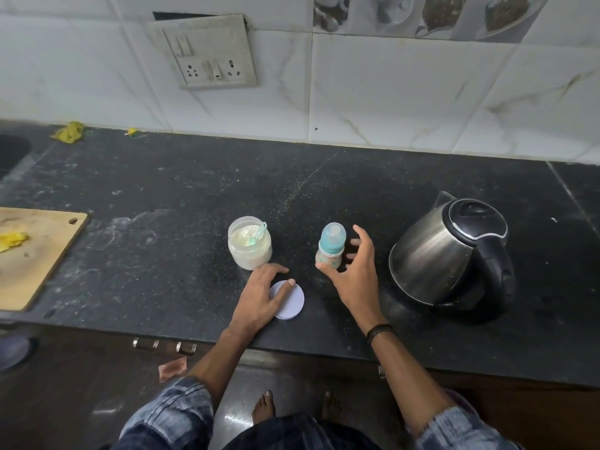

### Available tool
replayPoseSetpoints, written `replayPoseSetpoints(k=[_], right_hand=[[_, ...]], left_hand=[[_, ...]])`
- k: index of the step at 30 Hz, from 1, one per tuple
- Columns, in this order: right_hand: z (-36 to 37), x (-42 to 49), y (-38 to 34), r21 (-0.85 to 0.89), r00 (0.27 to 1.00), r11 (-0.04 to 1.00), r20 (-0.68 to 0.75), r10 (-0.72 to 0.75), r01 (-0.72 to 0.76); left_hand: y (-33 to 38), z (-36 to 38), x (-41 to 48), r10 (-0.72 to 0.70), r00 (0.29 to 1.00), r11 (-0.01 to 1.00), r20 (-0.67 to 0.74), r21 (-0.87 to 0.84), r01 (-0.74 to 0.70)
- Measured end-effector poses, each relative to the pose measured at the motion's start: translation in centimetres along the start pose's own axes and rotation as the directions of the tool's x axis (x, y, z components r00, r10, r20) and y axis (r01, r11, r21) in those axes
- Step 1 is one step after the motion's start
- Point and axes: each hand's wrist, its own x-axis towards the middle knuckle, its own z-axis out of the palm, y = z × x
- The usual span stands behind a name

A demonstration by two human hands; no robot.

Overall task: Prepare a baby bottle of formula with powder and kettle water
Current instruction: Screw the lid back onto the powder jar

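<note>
Baby bottle (330, 245) stands upright on the desk (194, 203) between powder jar (249, 243) and kettle (451, 251), right hand (355, 274) nearer, fingers spread just beside it, kettle side, left hand (261, 295) resting loosely on the jar's lid (292, 300).

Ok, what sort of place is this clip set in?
Most likely a home kitchen: a dark stone counter under a tiled wall, an electric kettle, and a wooden cutting board at the left.

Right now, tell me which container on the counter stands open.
The powder jar, its lid off under the left hand; the baby bottle is capped, the kettle shut.
</note>
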Motion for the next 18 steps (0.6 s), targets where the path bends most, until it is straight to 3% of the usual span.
replayPoseSetpoints(k=[4,7,13,18], right_hand=[[-0.1,-3.2,0.7,-0.008,0.993,1.000,-0.113,-0.023,0.022],[-0.3,-5.3,1.0,-0.046,0.996,0.998,-0.075,-0.056,0.053],[0.6,-6.9,1.0,-0.069,0.999,0.997,-0.006,-0.043,0.042],[1.6,-6.8,0.0,0.003,0.998,1.000,0.065,0.013,-0.013]], left_hand=[[0.3,-0.4,-0.5,0.031,0.999,0.999,0.037,-0.018,-0.030],[0.8,-0.6,-1.0,0.043,0.995,0.999,0.088,0.022,-0.045],[1.7,-0.5,-1.9,0.062,0.971,0.958,0.229,0.261,-0.122],[2.6,-1.1,-1.8,0.033,0.978,0.971,0.207,0.225,-0.081]])
